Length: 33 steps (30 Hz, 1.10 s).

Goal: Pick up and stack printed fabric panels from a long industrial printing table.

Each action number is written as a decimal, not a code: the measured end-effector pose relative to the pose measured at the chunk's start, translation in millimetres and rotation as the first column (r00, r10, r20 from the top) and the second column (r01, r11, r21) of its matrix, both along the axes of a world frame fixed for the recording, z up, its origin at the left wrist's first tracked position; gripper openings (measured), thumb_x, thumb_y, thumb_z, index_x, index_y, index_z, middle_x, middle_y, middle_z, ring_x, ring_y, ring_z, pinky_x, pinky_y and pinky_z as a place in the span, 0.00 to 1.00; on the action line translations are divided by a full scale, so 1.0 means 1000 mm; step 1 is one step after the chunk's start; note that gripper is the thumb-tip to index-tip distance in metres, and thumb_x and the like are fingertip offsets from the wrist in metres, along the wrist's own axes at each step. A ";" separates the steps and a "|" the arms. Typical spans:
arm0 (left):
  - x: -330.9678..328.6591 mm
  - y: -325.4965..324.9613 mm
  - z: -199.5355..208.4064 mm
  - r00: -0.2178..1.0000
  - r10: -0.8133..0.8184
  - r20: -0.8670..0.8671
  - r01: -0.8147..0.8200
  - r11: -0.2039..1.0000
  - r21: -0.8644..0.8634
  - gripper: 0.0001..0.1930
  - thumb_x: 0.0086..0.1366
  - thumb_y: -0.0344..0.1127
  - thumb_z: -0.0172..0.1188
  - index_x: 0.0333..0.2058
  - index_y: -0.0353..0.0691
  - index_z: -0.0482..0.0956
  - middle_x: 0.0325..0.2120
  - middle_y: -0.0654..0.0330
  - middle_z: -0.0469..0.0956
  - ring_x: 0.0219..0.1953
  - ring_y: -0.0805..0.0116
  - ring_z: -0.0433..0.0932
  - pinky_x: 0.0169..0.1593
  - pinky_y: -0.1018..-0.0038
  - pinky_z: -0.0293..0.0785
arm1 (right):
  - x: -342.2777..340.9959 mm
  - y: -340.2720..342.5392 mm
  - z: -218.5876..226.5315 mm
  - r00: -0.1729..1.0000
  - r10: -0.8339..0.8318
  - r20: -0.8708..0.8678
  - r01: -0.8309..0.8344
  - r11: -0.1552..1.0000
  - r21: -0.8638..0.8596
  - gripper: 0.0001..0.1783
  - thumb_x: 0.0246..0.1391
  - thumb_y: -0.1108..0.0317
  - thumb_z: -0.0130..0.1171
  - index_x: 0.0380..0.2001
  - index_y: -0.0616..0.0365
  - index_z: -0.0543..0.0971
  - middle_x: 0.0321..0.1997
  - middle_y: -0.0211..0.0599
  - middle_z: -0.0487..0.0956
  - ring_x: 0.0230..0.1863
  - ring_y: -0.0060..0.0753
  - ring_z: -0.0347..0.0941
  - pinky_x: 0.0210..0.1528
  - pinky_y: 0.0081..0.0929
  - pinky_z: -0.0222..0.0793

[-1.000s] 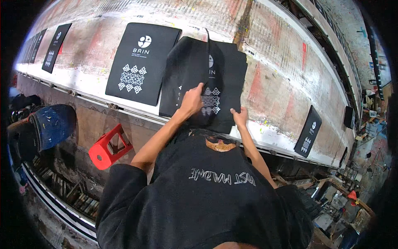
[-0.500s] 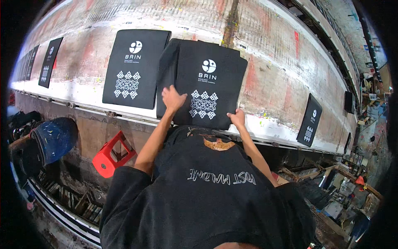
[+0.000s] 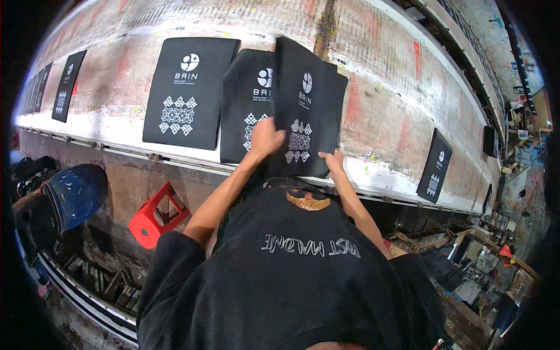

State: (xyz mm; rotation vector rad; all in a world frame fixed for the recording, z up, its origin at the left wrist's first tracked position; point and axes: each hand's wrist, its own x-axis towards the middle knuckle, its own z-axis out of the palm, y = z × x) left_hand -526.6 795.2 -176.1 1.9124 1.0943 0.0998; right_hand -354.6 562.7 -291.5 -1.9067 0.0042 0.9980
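Note:
Both hands work at a small stack of flat black fabric pieces with white printed emblems. My left hand (image 3: 267, 140) is closed on the left edge of the top fabric piece (image 3: 324, 111), which is raised and bent, its left side blurred. The lower right corner is pinched by my right hand (image 3: 332, 162), thumb on top; how many layers it holds is hidden. Beneath, toward the left, lies a matching fabric piece (image 3: 236, 93), partly covered. A further printed piece (image 3: 154, 81) lies flat on the long table (image 3: 391, 116), left of my left hand.
More black pieces are spaced along the table at far left (image 3: 70, 81) and right (image 3: 436, 166). A metal rail (image 3: 154, 156) runs along the table's near edge. On the floor below sit a red plastic stool (image 3: 149, 224) and a blue drum-like container (image 3: 79, 195).
My left hand has moved right and taken the top piece's left edge, lifting it and baring the printed piece below. My right hand stays at the lower right corner.

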 end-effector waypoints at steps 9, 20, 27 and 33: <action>-0.110 0.049 -0.099 0.895 0.323 -0.309 -0.252 0.936 0.247 0.30 0.46 0.48 0.69 0.42 0.29 0.78 0.41 0.40 0.76 0.45 0.40 0.75 0.50 0.56 0.71 | -0.041 0.079 0.038 0.841 0.266 0.470 -0.083 0.924 -0.374 0.30 0.38 0.70 0.67 0.47 0.66 0.70 0.52 0.52 0.69 0.55 0.55 0.65 0.57 0.45 0.60; -0.098 0.053 -0.101 0.849 0.509 -0.142 -0.520 0.853 -0.049 0.33 0.46 0.38 0.69 0.44 0.23 0.60 0.43 0.36 0.74 0.46 0.38 0.74 0.52 0.60 0.68 | -0.024 0.081 0.000 0.940 0.180 0.290 -0.102 0.959 -0.265 0.30 0.39 0.58 0.72 0.41 0.67 0.74 0.41 0.48 0.79 0.41 0.38 0.76 0.44 0.33 0.71; -0.096 0.109 -0.071 0.729 0.684 -0.001 -0.148 0.156 -0.977 0.09 0.59 0.30 0.57 0.37 0.31 0.77 0.33 0.52 0.81 0.34 0.61 0.81 0.41 0.67 0.79 | 0.013 0.109 0.050 0.878 0.151 -0.454 -0.095 0.985 0.144 0.20 0.41 0.76 0.65 0.39 0.76 0.76 0.38 0.47 0.80 0.36 0.40 0.79 0.40 0.35 0.75; -0.075 0.046 -0.095 0.981 0.177 0.074 -0.119 0.866 -0.486 0.21 0.51 0.35 0.69 0.41 0.27 0.78 0.38 0.54 0.81 0.39 0.63 0.79 0.45 0.68 0.72 | 0.047 0.032 0.052 0.959 0.281 0.042 -0.270 0.947 -0.175 0.21 0.34 0.70 0.69 0.36 0.68 0.80 0.35 0.45 0.82 0.36 0.37 0.79 0.42 0.32 0.73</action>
